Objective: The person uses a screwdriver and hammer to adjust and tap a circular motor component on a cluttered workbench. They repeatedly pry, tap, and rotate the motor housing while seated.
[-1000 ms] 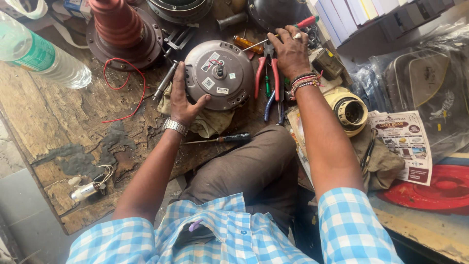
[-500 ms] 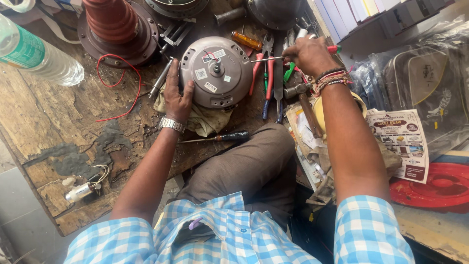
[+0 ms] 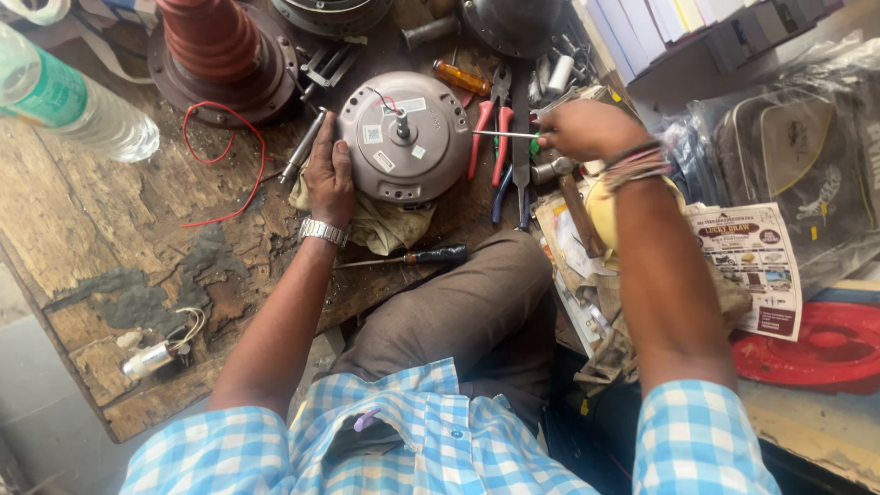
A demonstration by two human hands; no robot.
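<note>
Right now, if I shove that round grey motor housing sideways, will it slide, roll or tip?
The motor housing lies flat and wide, so tipping or rolling seems unlikely. It looks metal and probably heavy. The left hand braces its side, and the crumpled cloth under its edge may drag.

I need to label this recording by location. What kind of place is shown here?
Probably a small repair workshop for ceiling fans. A worn wooden workbench holds a round grey fan motor steadied by the left hand; the right hand holds a screwdriver. Pliers and another motor lie nearby.
</note>
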